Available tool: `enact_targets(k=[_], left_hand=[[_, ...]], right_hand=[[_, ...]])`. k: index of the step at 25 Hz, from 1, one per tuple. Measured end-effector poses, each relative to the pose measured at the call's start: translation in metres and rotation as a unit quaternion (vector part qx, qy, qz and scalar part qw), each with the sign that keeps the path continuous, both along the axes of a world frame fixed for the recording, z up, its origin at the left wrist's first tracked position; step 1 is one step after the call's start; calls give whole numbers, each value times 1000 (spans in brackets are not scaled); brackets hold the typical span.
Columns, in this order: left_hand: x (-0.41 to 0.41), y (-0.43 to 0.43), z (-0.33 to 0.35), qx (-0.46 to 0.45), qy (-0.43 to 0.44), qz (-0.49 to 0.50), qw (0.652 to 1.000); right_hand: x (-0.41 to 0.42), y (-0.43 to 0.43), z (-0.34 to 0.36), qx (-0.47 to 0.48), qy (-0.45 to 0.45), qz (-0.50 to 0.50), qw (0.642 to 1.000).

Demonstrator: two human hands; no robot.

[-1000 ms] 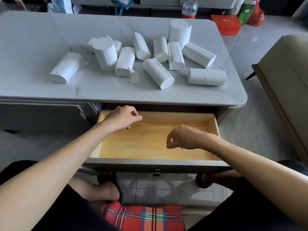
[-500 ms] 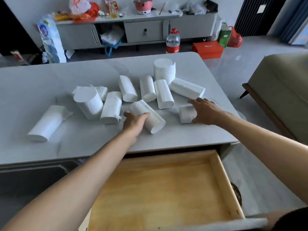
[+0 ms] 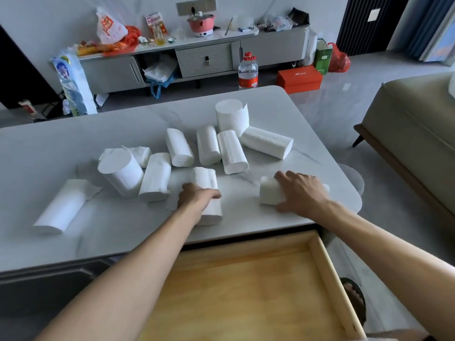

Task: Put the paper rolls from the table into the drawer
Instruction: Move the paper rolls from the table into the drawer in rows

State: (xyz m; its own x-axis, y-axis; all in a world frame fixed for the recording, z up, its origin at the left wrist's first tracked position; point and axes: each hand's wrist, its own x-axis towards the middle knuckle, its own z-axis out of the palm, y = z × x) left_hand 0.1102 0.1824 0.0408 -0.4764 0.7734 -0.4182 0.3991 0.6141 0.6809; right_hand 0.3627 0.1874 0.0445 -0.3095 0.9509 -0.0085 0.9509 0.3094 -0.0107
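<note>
At 9 o'clock on the pale grey marble-look table (image 3: 61, 148) a white cylindrical paper roll (image 3: 61, 207) lies loose. The other white paper rolls (image 3: 206, 146) are scattered from there toward 12 and 1 o'clock, and none is in the drawer yet.

Near the table's front edge my left hand (image 3: 197, 198) is wrapped round the middle of a lengthwise-lying white paper roll (image 3: 205, 177), fingers curled about it. At 3 o'clock from it my right hand (image 3: 301, 190) covers a sideways-lying white paper roll (image 3: 269, 193). Its fingers are draped over the top and the thumb is on the near side, gripping it.

At 6 o'clock the open light wooden drawer (image 3: 246, 291) shows only bare board.

I judge these rolls to be light, soft and squashy, with enough grain not to slip. Some have loose tail sheets that may trail or snag. The best hold is round the middle of the barrel with a modest squeeze, one roll per hand.
</note>
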Motion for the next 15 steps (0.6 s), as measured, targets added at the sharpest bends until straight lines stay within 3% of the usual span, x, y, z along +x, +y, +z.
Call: enact_targets(k=[2, 3, 4, 6, 7, 8, 10, 13, 15], left_hand=[[-9, -22, 11, 11, -47, -37, 998], [-13, -36, 19, 12, -126, -40, 991], [-17, -51, 27, 4, -224, -41, 974], [-24, -81, 34, -25, -383, -56, 922], [-26, -96, 33, -36, -439, -65, 895], [-28, -110, 29, -41, -486, -72, 870], [-27, -135, 16, -47, -542, -73, 836], [-22, -162, -3, -80, -549, -71, 829], [-20, -172, -16, -115, -537, -82, 832]], right_hand=[[0, -12, 10, -26, 52, -45, 997], [0, -23, 17, -66, 130, -79, 986], [3, -36, 23, -129, 246, -116, 954], [15, -68, 25, -302, 441, -175, 827], [20, -88, 18, -389, 466, -192, 771], [24, -106, 7, -459, 449, -200, 740], [30, -134, -26, -510, 385, -231, 733], [35, -140, -80, -441, 410, -364, 711], [32, -135, -104, -404, 438, -393, 701]])
